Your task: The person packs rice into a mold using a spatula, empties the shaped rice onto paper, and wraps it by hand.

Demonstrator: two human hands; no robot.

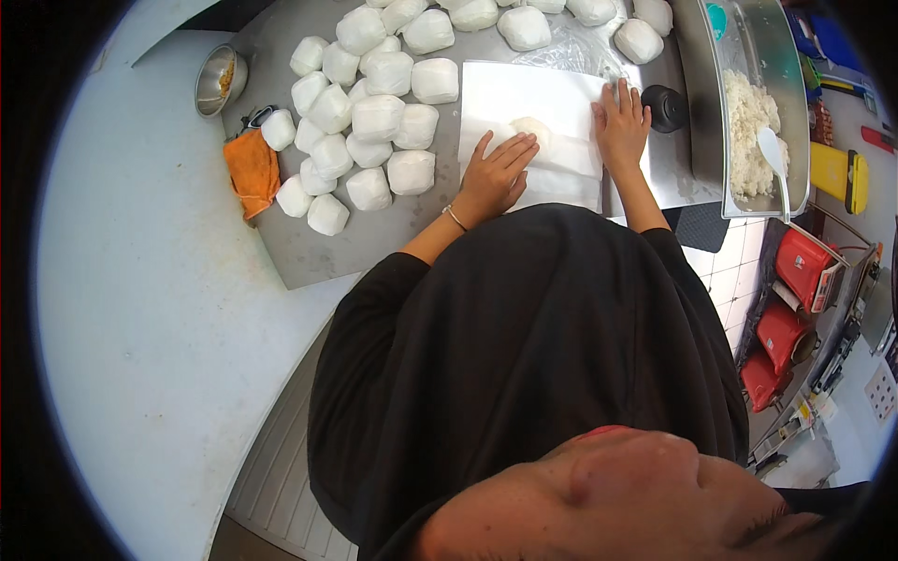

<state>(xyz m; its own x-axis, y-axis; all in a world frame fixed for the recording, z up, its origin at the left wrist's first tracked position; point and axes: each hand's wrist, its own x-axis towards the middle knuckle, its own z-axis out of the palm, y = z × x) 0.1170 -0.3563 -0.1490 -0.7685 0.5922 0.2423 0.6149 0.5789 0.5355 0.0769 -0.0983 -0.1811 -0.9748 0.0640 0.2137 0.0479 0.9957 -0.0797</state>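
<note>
White wrapping paper [533, 88] lies on the steel table in front of me, with a fold running across its nearer half. Near its middle a pale rounded mound [527, 126] shows; whether thin paper covers part of it, I cannot tell. My left hand [499, 172] rests palm down on the paper, fingertips at the mound's near side. Flat on the paper's right edge lies my right hand [624, 130], its fingers slightly spread. Neither hand grips anything. Many white paper-wrapped packets [379, 118] are heaped to the left and along the far side.
A black round container [664, 109] stands just right of my right hand. Beyond it, a steel tray [761, 28] holds white rice [751, 140] and a white spoon [774, 158]. Clear plastic [565, 50] lies behind the paper. Leftward are an orange cloth [251, 168] and metal bowl [210, 88].
</note>
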